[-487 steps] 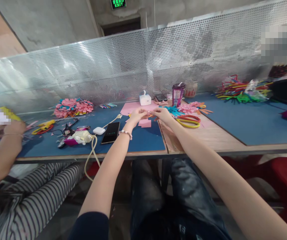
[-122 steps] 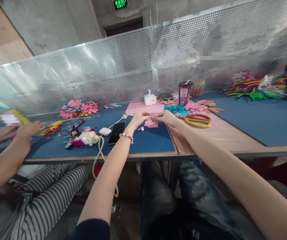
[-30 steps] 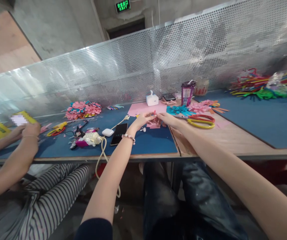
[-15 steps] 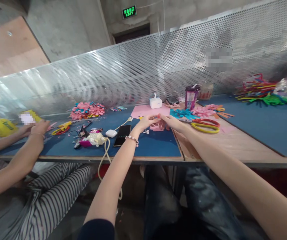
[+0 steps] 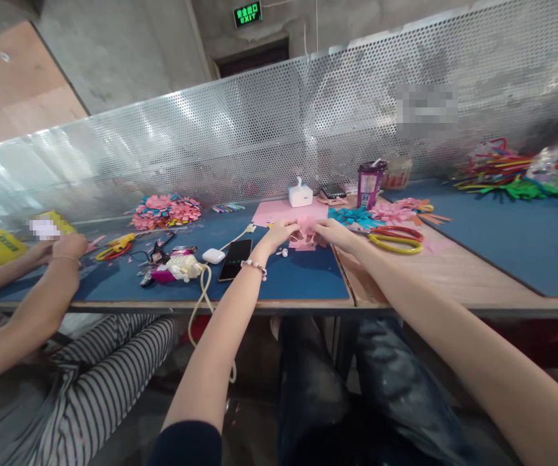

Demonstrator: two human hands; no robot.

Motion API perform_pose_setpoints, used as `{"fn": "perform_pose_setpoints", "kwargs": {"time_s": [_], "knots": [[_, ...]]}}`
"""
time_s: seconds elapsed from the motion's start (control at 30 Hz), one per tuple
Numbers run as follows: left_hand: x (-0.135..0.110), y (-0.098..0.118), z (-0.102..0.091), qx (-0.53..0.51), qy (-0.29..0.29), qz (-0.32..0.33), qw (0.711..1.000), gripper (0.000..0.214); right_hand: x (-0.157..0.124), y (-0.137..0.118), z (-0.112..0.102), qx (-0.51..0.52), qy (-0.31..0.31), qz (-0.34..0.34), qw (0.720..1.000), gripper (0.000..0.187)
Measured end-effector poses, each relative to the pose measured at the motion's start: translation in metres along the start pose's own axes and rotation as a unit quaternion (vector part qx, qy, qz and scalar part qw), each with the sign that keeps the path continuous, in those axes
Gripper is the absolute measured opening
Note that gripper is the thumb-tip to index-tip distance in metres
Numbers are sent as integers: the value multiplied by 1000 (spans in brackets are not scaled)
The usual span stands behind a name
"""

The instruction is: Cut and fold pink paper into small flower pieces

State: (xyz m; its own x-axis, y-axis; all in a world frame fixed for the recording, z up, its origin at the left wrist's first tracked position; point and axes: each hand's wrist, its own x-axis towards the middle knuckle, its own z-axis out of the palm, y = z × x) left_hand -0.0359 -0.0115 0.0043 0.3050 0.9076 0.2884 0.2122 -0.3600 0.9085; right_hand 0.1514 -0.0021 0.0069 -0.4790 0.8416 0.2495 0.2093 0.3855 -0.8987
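Observation:
Between my two hands is a pink paper piece (image 5: 308,224), spread out above the table. My left hand (image 5: 283,234) pinches its left edge, and my right hand (image 5: 333,233) pinches the right edge. Below it lies more pink paper (image 5: 302,245), partly covered. Close behind are a pink sheet (image 5: 272,211) and a small white tissue box (image 5: 300,195). Scissors with red and yellow handles (image 5: 395,241) rest beside my right forearm. Blue paper strips (image 5: 354,217) and pink paper strips (image 5: 395,211) sit beyond my right hand. A white earbud (image 5: 283,252) is near my left hand.
A phone (image 5: 236,260), a white earbud case (image 5: 213,256) and a cable (image 5: 205,285) lie left of my arm. A purple cup (image 5: 371,184) stands at the back. Paper flowers (image 5: 165,212) are piled farther left. Another person's hands (image 5: 63,247) hold a yellow item.
My hands have drawn slightly apart, and the pink paper, folded or bunched before, is now spread between them. The camera view has shifted a little.

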Motion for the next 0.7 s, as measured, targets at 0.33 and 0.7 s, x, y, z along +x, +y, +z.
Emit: {"fn": "perform_pose_setpoints", "kwargs": {"time_s": [0.33,0.7], "knots": [[-2,8,2,24,33,-4,999,17,3,4,0,41,-18,3,999,18],[5,-4,0,-14,51,-17,998,9,6,8,-5,90,48,-45,994,39]]}}
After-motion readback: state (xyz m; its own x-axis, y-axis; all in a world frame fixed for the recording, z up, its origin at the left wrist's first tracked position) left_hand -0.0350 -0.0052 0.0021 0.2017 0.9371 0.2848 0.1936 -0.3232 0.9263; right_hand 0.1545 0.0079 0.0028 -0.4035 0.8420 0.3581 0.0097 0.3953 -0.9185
